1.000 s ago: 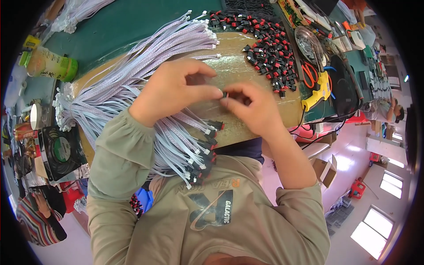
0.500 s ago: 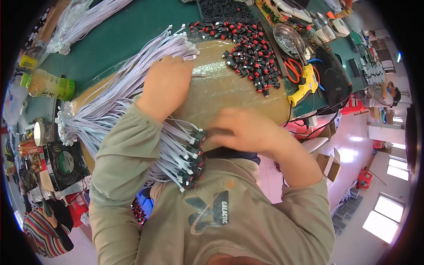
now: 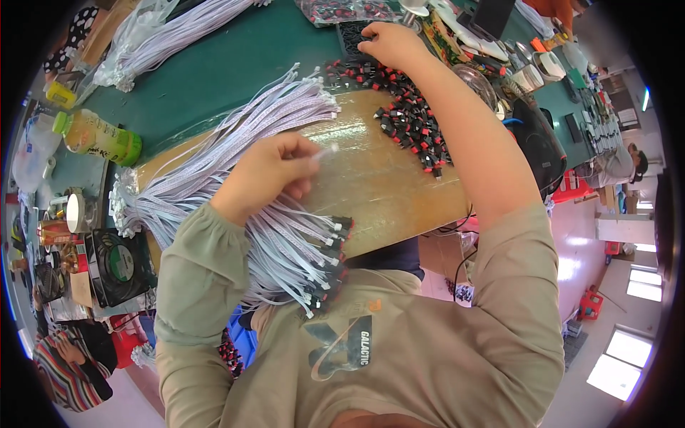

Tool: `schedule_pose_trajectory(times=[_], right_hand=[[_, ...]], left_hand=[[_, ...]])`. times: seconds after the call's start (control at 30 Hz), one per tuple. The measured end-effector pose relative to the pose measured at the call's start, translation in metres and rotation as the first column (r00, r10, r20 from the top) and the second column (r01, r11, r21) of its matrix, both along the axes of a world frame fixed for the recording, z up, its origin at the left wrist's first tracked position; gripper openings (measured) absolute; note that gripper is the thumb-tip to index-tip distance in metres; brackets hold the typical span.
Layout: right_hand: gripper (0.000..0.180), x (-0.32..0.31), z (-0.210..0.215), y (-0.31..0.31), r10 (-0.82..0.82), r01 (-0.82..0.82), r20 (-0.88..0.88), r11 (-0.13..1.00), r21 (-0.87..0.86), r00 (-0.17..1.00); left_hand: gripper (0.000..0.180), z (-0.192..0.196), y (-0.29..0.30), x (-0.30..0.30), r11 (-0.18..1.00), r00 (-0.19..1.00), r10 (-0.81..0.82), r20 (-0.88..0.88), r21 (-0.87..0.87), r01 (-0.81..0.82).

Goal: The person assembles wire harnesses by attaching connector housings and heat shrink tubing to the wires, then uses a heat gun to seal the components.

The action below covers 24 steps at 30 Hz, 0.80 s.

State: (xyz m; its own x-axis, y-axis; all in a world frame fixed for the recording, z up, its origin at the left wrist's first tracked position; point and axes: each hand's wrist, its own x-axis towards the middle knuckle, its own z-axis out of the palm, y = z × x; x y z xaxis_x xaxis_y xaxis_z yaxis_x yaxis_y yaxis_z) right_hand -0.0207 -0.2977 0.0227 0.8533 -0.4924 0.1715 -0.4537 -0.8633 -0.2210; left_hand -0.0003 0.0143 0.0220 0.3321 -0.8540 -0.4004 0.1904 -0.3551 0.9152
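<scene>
My green table (image 3: 200, 89) carries white cables (image 3: 242, 134) left of centre. My left hand (image 3: 267, 171) hangs mid-frame, my right hand (image 3: 392, 46) at the upper-centre black tray (image 3: 349, 36), its hold unclear; left fingers pinch a blurred white tip (image 3: 332, 149).

Cables (image 3: 282, 110) are white, piled connectors (image 3: 415, 125) black and red, the bench (image 3: 207, 82) green, the board (image 3: 399, 192) tan, the sweater (image 3: 64, 369) striped.

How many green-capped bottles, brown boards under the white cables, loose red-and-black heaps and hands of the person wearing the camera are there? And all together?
Green-capped bottle: 1
Brown board: 1
Loose red-and-black heap: 1
Left hand and right hand: 2
Total: 5
</scene>
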Motion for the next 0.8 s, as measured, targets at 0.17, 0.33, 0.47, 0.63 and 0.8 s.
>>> schedule_pose_trajectory(times=[0.17, 0.33, 0.47, 0.63, 0.8], right_hand=[[0.038, 0.033, -0.003, -0.014, 0.013, -0.03, -0.321, 0.998, -0.048, 0.947], [0.025, 0.028, 0.002, -0.013, 0.075, -0.124, -0.339, 0.984, -0.125, 0.938], [0.02, 0.023, -0.001, -0.017, 0.037, -0.103, -0.305, 0.973, -0.204, 0.952], [0.023, 0.015, -0.007, -0.017, 0.037, -0.075, -0.214, 0.982, -0.174, 0.976], [0.023, 0.005, -0.007, -0.026, 0.009, 0.003, 0.067, 0.985, -0.175, 0.998]], left_hand=[[0.02, -0.022, -0.001, 0.016, 0.955, 0.923, 0.188, -0.335, -0.156, -0.252], [0.014, -0.029, 0.001, 0.018, 0.938, 0.903, 0.2, -0.38, -0.192, -0.289], [0.016, -0.03, 0.001, 0.02, 0.91, 0.87, 0.209, -0.447, -0.237, -0.341], [0.017, -0.025, 0.0, 0.016, 0.9, 0.883, 0.225, -0.413, -0.26, -0.351], [0.019, -0.019, -0.004, 0.009, 0.899, 0.931, 0.243, -0.272, -0.296, -0.322]])
